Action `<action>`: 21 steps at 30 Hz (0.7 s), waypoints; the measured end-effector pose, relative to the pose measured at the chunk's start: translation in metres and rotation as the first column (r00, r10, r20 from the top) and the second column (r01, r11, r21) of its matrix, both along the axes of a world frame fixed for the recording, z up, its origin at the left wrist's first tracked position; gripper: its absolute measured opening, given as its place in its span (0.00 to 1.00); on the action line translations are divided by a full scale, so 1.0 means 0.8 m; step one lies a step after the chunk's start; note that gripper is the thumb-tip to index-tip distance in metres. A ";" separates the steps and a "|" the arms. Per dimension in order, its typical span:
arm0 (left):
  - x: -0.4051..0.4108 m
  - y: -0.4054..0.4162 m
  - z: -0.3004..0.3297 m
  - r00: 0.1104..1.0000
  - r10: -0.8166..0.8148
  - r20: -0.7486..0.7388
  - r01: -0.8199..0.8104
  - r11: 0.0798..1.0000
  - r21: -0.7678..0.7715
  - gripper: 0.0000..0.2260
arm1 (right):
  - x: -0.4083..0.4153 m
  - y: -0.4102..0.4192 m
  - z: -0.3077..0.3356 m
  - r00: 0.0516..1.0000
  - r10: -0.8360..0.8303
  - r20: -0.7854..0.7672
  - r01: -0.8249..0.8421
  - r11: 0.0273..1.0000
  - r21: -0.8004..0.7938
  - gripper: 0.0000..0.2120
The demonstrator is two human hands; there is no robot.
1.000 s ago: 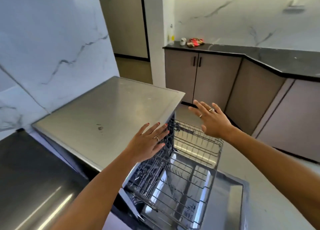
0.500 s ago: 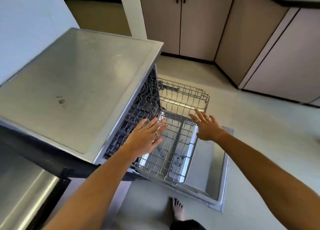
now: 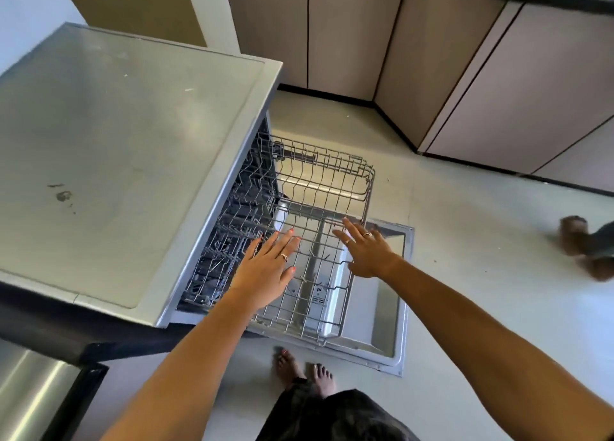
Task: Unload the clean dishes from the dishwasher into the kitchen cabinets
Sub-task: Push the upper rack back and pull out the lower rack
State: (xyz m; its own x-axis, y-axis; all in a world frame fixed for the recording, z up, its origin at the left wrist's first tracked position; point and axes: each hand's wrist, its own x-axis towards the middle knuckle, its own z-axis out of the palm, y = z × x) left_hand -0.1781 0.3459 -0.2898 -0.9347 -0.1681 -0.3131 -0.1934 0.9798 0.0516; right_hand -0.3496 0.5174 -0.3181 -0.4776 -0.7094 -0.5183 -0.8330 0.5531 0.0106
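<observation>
Since the earlier frame both hands had dropped lower over the rack (image 3: 319, 214), which stood pulled out of the dishwasher (image 3: 133, 161) above its open door (image 3: 388, 311). The left hand (image 3: 269, 271) hovered flat, fingers straight, grasping nothing; the right hand (image 3: 368, 251) was likewise released, near the rack's outer rim. No dishes showed in the rack.

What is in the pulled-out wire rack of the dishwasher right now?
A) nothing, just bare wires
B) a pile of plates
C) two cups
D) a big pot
A: the pulled-out rack shows only bare wires, and both the left hand and right hand reach over it open, holding nothing.
</observation>
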 end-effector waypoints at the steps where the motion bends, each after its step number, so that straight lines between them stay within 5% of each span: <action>1: -0.002 -0.001 -0.002 0.999 0.035 0.029 -0.036 0.999 0.011 0.26 | -0.002 0.001 0.000 1.000 -0.003 -0.002 0.003 1.000 -0.004 0.38; 10: -0.025 0.012 -0.023 0.987 0.056 0.153 -0.068 0.995 0.078 0.32 | -0.017 0.020 0.000 0.996 -0.086 0.013 0.086 0.996 0.023 0.36; 21: -0.050 0.084 -0.048 0.938 0.296 0.182 -0.329 0.924 0.193 0.34 | -0.065 0.028 -0.041 0.992 0.069 0.109 -0.078 0.994 0.078 0.34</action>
State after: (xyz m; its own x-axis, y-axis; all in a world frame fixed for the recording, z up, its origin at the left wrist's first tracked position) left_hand -0.2178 0.4134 -0.3282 -0.7863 -0.3567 -0.5044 -0.5097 0.8359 0.2034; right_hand -0.4016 0.5398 -0.3507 -0.3649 -0.6934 -0.6213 -0.8702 0.4913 -0.0373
